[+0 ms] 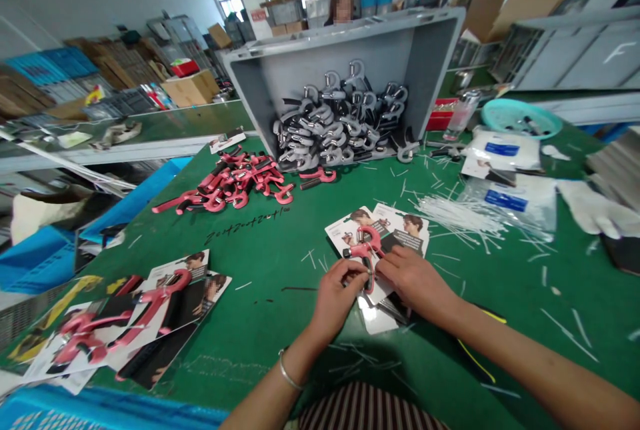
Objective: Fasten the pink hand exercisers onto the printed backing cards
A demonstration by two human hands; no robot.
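A pink hand gripper (367, 245) lies on a printed backing card (350, 229) in the middle of the green table (270, 250). My left hand (339, 294) pinches at the gripper's lower handle from the left, fingers curled. My right hand (414, 281) presses on the same handle and card from the right, fingers closed together. A second printed card (407, 227) lies just behind, partly under the first. What my fingertips pinch is too small to make out.
A tipped grey crate (430, 57) of grey hand grippers (340, 127) stands at the back. Loose pink grippers (235, 183) lie left of it. Carded pink grippers (125, 323) are stacked at front left. White cable ties (465, 213), plastic bags (505, 153), a white glove (597, 211) lie right.
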